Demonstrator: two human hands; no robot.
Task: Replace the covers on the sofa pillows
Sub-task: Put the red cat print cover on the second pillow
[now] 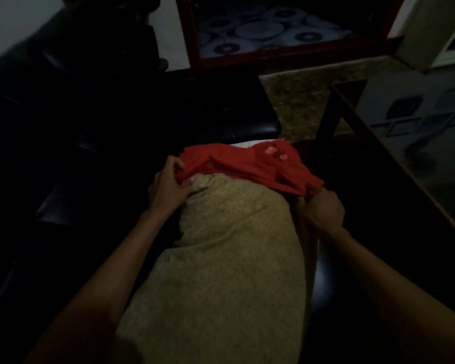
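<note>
A long pillow (229, 253) in speckled tan fabric lies lengthwise in front of me on the black sofa. Its far end is capped by a bunched red cover (237, 164) with a few pale pink marks near the top right. My left hand (168, 185) grips the cover's left edge beside the pillow. My right hand (321, 206) grips the cover's right edge, fingers curled round the cloth. A sliver of white shows just beyond the red cover.
The black leather sofa (90, 143) fills the left and middle. A dark wooden glass-topped table (394, 164) runs along the right. Beyond lie a patterned rug (260, 30) under a red-brown frame and speckled floor (300, 95).
</note>
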